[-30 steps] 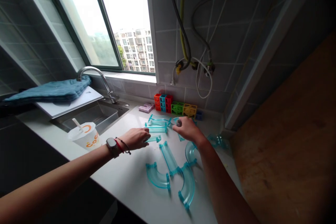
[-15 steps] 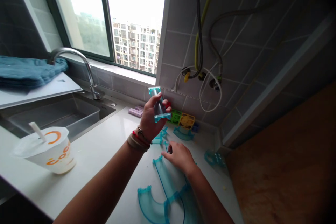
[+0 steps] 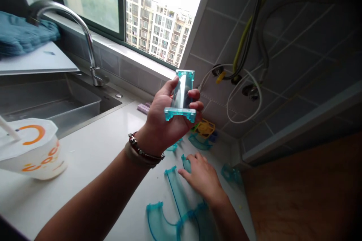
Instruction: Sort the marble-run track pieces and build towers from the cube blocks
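My left hand (image 3: pixel 169 115) is raised above the counter, its fingers closed around a clear teal toy track piece (image 3: pixel 182 92) with toothed ends. Lower and to the right is my right hand (image 3: pixel 202 177), thumb and fingers apart, beside a small curved teal track piece (image 3: pixel 185 163). That piece shows between thumb and fingers; its far part is hidden by the hand. Below lies a joined teal track: a straight section (image 3: pixel 177 188) and a curved section (image 3: pixel 161 220), partly covered by my right forearm.
Yellow block (image 3: pixel 206 128) and another teal curve (image 3: pixel 200 141) rest near the wall. More teal parts (image 3: pixel 231 173) lie at the right. A lidded drink cup (image 3: pixel 36 158) stands at left before the sink (image 3: pixel 110 107) and faucet (image 3: pixel 90 45). Cables (image 3: pixel 260 98) hang along the tiles.
My left hand has come up and nearer with its track piece, which is turned more upright to view. My right hand's fingers have spread beside the small curved piece. The view has shifted.
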